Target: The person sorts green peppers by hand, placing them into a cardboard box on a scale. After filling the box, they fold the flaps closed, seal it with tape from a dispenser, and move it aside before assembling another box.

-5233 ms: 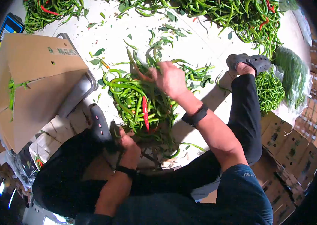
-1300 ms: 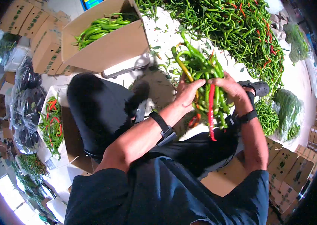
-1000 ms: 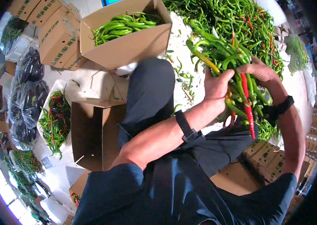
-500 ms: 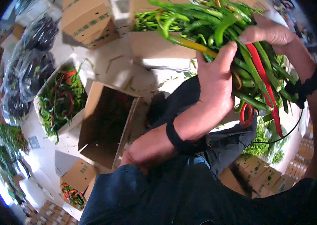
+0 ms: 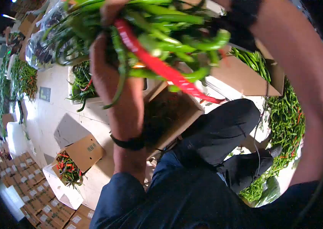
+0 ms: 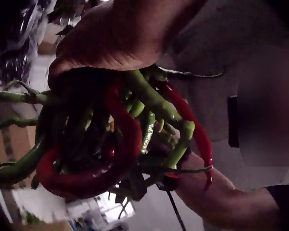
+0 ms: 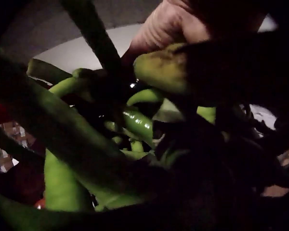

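A large bunch of long green chilli peppers (image 5: pixel 169 38) is held up high in front of the body, with a glossy red chilli (image 5: pixel 161 68) hanging across its near side. My left hand (image 5: pixel 103 63) grips the bunch at its left end. In the left wrist view, the left hand (image 6: pixel 106 41) curls over the chillies, and a curved red chilli (image 6: pixel 130 139) dangles below. The right hand (image 7: pixel 183 21) grips the bunch in its dark wrist view; in the head view it is mostly hidden. Below the bunch, an open cardboard box (image 5: pixel 186 126) shows a dark inside.
At right, a carton (image 5: pixel 241 78) holds green chillies, beside a chilli heap (image 5: pixel 283 129) on the floor. A small carton (image 5: pixel 89 154) at lower left holds red and green chillies. A bent knee (image 5: pixel 222 122) lies right of the open box. Stacked cartons (image 5: pixel 35 187) stand further left.
The right hand gathered chillies at the floor pile earlier; both hands then lifted the bunch. It has swung left, over the open cardboard box, as the head view turned left.
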Motion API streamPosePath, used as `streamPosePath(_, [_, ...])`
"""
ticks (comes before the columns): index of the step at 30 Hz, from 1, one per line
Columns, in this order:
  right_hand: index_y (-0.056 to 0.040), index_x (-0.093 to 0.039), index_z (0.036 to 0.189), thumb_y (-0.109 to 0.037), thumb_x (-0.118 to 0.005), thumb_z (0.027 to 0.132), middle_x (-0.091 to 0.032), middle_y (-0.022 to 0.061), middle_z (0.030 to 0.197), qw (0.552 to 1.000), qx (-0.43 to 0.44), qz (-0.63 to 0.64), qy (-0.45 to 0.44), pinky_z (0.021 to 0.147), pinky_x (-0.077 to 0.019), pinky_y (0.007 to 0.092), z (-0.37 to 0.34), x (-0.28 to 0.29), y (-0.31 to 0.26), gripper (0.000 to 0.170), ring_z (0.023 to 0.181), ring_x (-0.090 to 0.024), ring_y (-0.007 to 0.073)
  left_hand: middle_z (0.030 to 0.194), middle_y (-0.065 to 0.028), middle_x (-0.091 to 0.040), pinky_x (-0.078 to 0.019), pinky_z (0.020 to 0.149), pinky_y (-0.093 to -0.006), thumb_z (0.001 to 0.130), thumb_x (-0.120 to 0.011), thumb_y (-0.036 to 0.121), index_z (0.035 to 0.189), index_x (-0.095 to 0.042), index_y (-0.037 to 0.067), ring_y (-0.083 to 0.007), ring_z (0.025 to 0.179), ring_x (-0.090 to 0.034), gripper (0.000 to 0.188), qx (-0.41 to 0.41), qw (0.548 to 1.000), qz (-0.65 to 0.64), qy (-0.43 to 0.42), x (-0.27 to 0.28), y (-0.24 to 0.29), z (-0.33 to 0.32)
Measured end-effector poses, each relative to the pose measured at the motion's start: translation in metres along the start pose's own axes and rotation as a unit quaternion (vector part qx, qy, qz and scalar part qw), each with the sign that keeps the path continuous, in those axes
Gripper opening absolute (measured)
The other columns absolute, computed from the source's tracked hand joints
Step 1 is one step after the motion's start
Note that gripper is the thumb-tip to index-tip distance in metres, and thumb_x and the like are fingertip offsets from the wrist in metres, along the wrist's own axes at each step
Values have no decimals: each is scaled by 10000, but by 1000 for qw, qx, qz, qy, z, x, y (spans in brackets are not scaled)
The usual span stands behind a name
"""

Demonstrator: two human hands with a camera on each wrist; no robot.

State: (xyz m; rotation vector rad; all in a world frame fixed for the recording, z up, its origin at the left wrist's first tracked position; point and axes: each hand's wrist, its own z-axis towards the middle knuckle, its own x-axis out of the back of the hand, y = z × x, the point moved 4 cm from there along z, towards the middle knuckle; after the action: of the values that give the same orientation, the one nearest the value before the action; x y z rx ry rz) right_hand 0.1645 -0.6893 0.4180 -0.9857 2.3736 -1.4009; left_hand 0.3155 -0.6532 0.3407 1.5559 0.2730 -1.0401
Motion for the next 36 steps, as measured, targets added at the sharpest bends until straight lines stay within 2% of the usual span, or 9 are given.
streamPosePath(4, [-5, -531, 1312, -256, -782, 779, -661, 145, 1214, 994, 47, 14, -93, 915, -543, 383, 102, 3, -35, 641, 1055, -649, 242, 1230, -126, -632, -481, 1021, -399, 1020, -497, 332, 1307, -555, 11, -233, 1151, -605, 436, -114, 974, 145, 131, 58, 59, 16])
streamPosePath(8, [-26, -484, 1390, -238, -829, 726, -643, 126, 1276, 988, 73, 41, -133, 959, -533, 384, 176, -4, -32, 778, 1109, -635, 232, 1261, -115, -618, -472, 1023, -409, 1018, -493, 336, 1320, -554, 30, -225, 1172, -589, 434, -78, 986, 63, 134, 133, 65, 44])
streamPosePath(11, [-52, -482, 1395, -174, -869, 692, -658, 141, 1260, 957, 284, -38, 42, 953, -534, 371, 234, 3, 15, 812, 1113, -635, 211, 1303, -98, -586, -432, 1058, -398, 989, -548, 283, 1344, -534, 41, -217, 1189, -561, 430, -94, 981, 34, 167, 200, 12, 51])
streamPosePath(13, [-84, -388, 1499, -240, -900, 641, -640, 179, 1293, 955, 217, -83, 187, 1017, -493, 368, 250, -4, 82, 1012, 1175, -618, 280, 1380, -98, -537, -445, 1049, -400, 954, -589, 130, 1393, -459, 13, -224, 1210, -544, 472, -137, 973, 78, 168, 276, -54, 59])
streamPosePath(16, [-168, -212, 1590, -627, -750, 720, -262, 122, 1632, 916, 13, -295, 272, 1206, -116, 595, 262, -45, 173, 1121, 1479, -258, 404, 1369, -142, -534, -498, 986, -370, 968, -581, 130, 1471, -322, -21, -257, 1149, -590, 585, 8, 895, 124, 428, 314, -126, 27])
streamPosePath(20, [-54, -260, 1550, -540, -779, 752, -407, 174, 1542, 906, 85, -269, 316, 1169, -305, 513, 274, -39, 184, 1069, 1410, -360, 414, 1351, -186, -526, -524, 942, -383, 976, -594, 191, 1475, -270, -3, -270, 1120, -597, 625, 79, 844, 186, 496, 290, -112, 27])
streamPosePath(25, [-10, -288, 1522, -464, -788, 759, -443, 182, 1502, 900, 124, -285, 307, 1154, -350, 425, 290, -49, 192, 1019, 1338, -426, 405, 1329, -159, -534, -522, 918, -414, 1017, -579, 207, 1450, -268, 12, -269, 1087, -598, 568, 47, 909, 47, 412, 332, -142, 21])
streamPosePath(31, [-110, -277, 1544, -511, -770, 773, -374, 121, 1565, 897, 110, -313, 291, 1142, -361, 480, 318, -37, 211, 999, 1387, -369, 414, 1222, -87, -573, -531, 870, -415, 994, -633, 277, 1385, -419, 127, -231, 1024, -585, 470, -56, 873, 294, 384, 425, -176, 33])
streamPosePath(36, [-104, -284, 1557, -478, -750, 805, -373, 137, 1561, 876, 74, -328, 345, 1186, -177, 608, 292, -52, 194, 961, 1443, -321, 378, 1348, -108, -519, -515, 937, -397, 991, -636, 194, 1456, -323, 82, -248, 1130, -565, 571, 6, 937, 115, 329, 359, -159, 39])
